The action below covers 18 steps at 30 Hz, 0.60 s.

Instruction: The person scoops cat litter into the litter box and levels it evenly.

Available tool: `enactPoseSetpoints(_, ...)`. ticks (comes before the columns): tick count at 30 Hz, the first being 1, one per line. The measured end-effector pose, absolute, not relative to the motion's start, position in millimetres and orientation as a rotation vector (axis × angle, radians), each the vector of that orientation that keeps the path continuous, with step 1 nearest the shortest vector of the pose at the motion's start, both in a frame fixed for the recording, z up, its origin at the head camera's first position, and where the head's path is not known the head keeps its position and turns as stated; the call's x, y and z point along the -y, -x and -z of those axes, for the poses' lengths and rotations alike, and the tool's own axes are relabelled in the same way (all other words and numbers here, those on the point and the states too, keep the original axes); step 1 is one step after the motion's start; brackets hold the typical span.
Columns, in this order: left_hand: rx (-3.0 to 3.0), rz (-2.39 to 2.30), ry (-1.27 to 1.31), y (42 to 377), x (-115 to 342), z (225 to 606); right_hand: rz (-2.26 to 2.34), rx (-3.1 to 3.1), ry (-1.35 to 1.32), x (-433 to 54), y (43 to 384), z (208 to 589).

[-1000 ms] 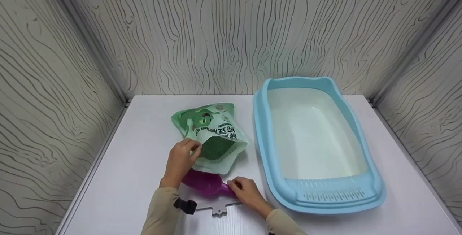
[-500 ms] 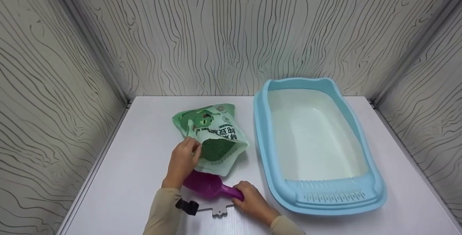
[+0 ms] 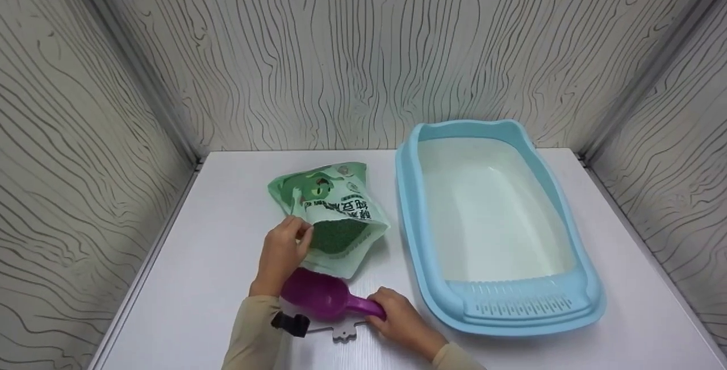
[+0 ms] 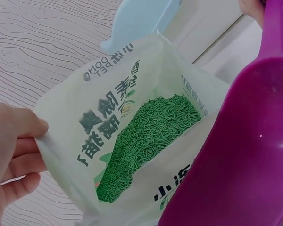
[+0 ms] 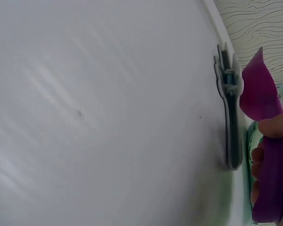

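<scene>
In the head view a green-and-white bag (image 3: 335, 199) lies with its mouth facing me. Green litter pellets (image 4: 151, 136) fill it in the left wrist view. My left hand (image 3: 282, 250) pinches the left edge of the bag's mouth between thumb and fingers. Curled round the handle of a purple scoop (image 3: 319, 296), my right hand (image 3: 400, 321) holds it just in front of the bag. The scoop's bowl looks bare inside and its tip is partly hidden by my left wrist. In the right wrist view the thumb lies along the scoop's handle (image 5: 273, 179).
A light blue litter box (image 3: 417, 233) with a slotted front lip stands on the right of the white table (image 3: 193, 279). A thin grey clip-like piece (image 3: 343, 333) lies near my forearms, below the scoop. Patterned walls (image 3: 341, 63) enclose the back and sides.
My right hand has gone from fingertips on the scoop's handle to a full grip round it. The scoop has shifted slightly towards me. My left hand keeps its pinch on the bag.
</scene>
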<state>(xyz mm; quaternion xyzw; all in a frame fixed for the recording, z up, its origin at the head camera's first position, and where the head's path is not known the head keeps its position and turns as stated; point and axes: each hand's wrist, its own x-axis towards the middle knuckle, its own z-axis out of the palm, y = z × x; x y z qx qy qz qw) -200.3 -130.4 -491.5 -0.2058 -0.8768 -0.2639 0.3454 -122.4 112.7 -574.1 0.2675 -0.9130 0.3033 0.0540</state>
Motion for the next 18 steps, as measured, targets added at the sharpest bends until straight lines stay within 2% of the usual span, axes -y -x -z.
enactPoseSetpoints(18,2.288,0.76,0.513,199.4,129.2,494.0,-1.083,2.985,-0.604,-130.0,88.0,514.2)
